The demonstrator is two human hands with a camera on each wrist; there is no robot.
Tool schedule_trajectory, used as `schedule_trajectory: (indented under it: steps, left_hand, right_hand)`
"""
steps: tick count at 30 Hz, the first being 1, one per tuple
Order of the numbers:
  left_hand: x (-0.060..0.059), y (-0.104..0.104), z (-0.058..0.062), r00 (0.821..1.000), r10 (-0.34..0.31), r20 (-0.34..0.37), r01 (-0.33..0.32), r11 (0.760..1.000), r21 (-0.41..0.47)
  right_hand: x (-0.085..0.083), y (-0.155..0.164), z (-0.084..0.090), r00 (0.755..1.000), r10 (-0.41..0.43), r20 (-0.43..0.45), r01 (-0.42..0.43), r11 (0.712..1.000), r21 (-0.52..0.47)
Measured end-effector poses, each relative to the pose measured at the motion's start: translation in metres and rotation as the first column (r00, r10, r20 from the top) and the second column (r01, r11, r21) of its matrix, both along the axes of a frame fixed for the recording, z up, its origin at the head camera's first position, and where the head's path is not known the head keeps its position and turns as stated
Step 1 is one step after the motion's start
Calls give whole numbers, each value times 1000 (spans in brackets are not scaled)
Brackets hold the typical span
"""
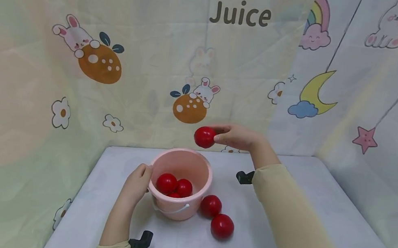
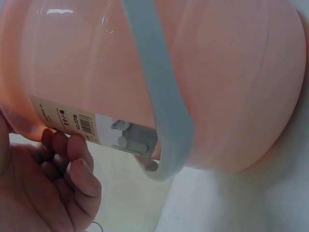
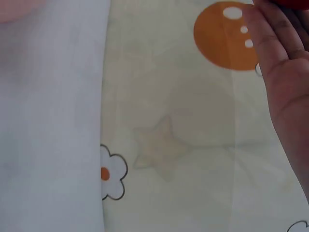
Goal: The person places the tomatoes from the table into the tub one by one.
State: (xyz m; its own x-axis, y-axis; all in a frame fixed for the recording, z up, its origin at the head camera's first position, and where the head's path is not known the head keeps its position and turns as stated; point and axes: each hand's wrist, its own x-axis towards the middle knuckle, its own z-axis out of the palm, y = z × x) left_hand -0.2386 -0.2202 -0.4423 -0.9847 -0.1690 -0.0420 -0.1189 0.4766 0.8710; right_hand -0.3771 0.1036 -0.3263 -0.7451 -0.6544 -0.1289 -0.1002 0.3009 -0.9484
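from the head view, the right grip [image 1: 233,137] pinches a ball [image 1: 204,137] in the air, above the bucket [image 1: 188,164], which stands nearer the surface's [image 1: 259,212] left edge than its right; the left grip [image 1: 138,181] clasps the rim [image 1: 175,199]. in the left wrist view, fingers [image 2: 83,176] curl by that rim. in the right wrist view, the pinch is mostly cut off. bracing the bucket and releasing low should limit bouncing.
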Motion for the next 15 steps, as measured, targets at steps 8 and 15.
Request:
schedule_trajectory:
  steps: [8, 15]
  left_hand:
    - [1, -2, 2, 1000, -4, -3, 4, 1000, -4]
    - [2, -2, 4, 1000, -4, 21, 4, 1000, -1]
  right_hand:
    - [-1, -35, 14, 981, 191, -27, -191, 982, 18]
    - [8, -70, 22, 949, 313, -46, -309, 947, 83]
